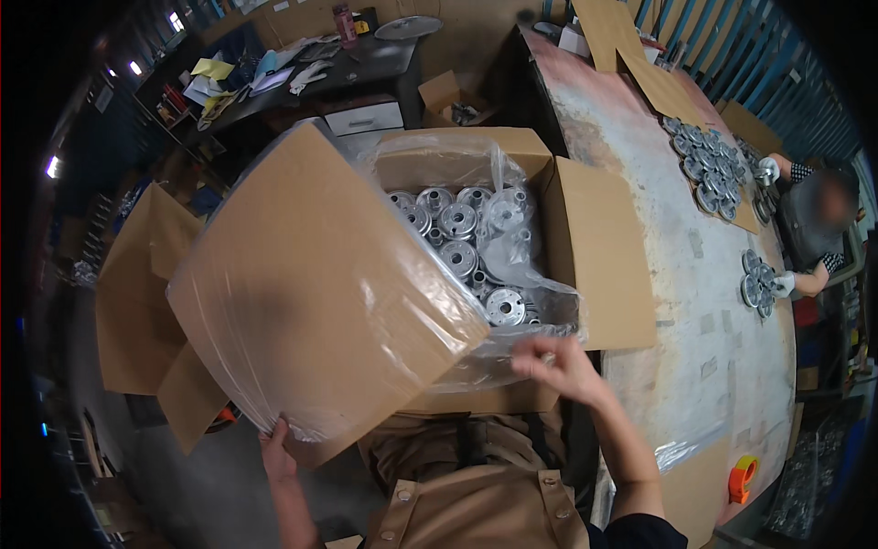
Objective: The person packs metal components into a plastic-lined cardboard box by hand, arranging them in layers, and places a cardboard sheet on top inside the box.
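Note:
A large flat cardboard sheet [311, 302] with clear plastic film over it is tilted across the left side of an open cardboard box [608, 256]. My left hand [277, 448] grips the sheet's lower edge, fingers behind it. At the box's near right corner, my right hand [562, 368] has its fingers curled together at the clear plastic liner [549, 306]. Inside the box stand several round silver metal parts [457, 220] with central hubs; the liner covers some, and the sheet hides those on the left.
Right of the box, a long worktable [631, 174] carries stacked metal parts [709, 165] and an orange tape dispenser [743, 479]. Across it, a gloved co-worker [819, 220] handles parts. An open carton [137, 302] stands at left; a cluttered dark desk [366, 69] is behind.

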`<state>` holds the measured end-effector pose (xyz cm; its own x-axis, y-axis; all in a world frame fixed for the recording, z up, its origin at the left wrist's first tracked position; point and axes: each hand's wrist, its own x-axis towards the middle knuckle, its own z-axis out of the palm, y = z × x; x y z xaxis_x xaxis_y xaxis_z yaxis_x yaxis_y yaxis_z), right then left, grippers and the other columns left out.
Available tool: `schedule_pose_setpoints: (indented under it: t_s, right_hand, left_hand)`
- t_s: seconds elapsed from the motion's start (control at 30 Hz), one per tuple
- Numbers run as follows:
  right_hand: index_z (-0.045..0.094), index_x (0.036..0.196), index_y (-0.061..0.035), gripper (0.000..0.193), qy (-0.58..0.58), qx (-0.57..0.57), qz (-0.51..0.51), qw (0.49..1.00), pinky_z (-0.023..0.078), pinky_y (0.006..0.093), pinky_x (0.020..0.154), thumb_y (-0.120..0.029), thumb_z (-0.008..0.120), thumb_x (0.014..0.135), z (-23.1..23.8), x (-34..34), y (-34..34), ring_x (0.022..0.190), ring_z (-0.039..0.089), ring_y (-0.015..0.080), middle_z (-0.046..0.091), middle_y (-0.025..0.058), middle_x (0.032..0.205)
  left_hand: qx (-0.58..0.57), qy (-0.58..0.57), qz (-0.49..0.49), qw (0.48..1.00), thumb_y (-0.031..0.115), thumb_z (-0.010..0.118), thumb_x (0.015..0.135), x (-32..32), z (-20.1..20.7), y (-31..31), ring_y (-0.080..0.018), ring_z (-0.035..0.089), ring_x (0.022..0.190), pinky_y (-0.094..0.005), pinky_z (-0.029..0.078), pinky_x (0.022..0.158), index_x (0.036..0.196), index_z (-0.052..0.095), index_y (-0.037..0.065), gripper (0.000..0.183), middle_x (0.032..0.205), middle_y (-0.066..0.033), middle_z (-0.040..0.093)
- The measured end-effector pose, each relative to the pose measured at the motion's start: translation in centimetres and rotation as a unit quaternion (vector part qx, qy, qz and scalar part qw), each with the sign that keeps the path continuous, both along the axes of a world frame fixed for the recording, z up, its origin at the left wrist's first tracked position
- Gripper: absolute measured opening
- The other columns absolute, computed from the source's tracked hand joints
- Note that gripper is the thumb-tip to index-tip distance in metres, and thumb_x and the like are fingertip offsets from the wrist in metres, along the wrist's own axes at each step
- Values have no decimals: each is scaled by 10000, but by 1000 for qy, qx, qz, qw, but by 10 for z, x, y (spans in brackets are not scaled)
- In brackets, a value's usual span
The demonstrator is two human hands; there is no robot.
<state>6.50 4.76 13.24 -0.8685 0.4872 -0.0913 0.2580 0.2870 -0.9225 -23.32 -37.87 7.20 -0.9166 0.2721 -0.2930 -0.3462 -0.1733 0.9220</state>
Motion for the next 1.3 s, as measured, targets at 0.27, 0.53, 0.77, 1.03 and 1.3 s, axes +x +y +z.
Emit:
schedule_pose_setpoints:
  t_s: [0.27, 0.53, 0.77, 1.03, 1.3]
  right_hand:
    - [645, 1139, -64, 379, -127, 580, -122, 795, 520, 417, 834, -94, 703, 766, -52, -79, 63, 994, 641, 289, 682, 116, 1073]
    - [686, 878, -52, 169, -3, 250, -362, 898, 450, 323, 544, -208, 646, 929, -89, -21, 86, 561, 558, 165, 632, 73, 673]
    - [607, 709, -51, 422, 183, -149, -484, 843, 311, 270, 432, -330, 553, 1021, -96, 7, 104, 463, 417, 72, 515, -23, 582]
    - [582, 662, -58, 546, 181, -184, -482, 837, 370, 270, 415, -411, 429, 1049, -79, 6, 100, 429, 505, 133, 548, 56, 535]
    - [549, 639, -73, 545, 170, -124, -467, 859, 364, 278, 402, -403, 424, 1053, -88, 9, 102, 417, 488, 128, 530, 42, 526]
  left_hand:
    - [-25, 46, -83, 995, 33, 689, 894, -4, 17, 23, -172, 662, 994, -324, 517, 885, 1225, 599, -25, 349, 1113, -65, 682]
    - [-79, 20, -185, 979, 90, 711, 865, -16, 41, 80, -173, 672, 917, -315, 524, 816, 1200, 615, -39, 372, 1064, -87, 687]
    - [-125, -78, -353, 924, 106, 726, 850, -45, 50, 121, -167, 673, 897, -315, 528, 805, 1204, 624, -25, 392, 1031, -80, 691]
    - [-188, -24, -413, 891, 113, 740, 840, -59, 72, 119, -162, 666, 914, -302, 522, 815, 1215, 620, -22, 416, 1044, -56, 682]
    - [-192, 3, -394, 899, 91, 755, 834, -56, 63, 171, -162, 657, 968, -304, 516, 850, 1260, 592, -21, 470, 1102, -83, 677]
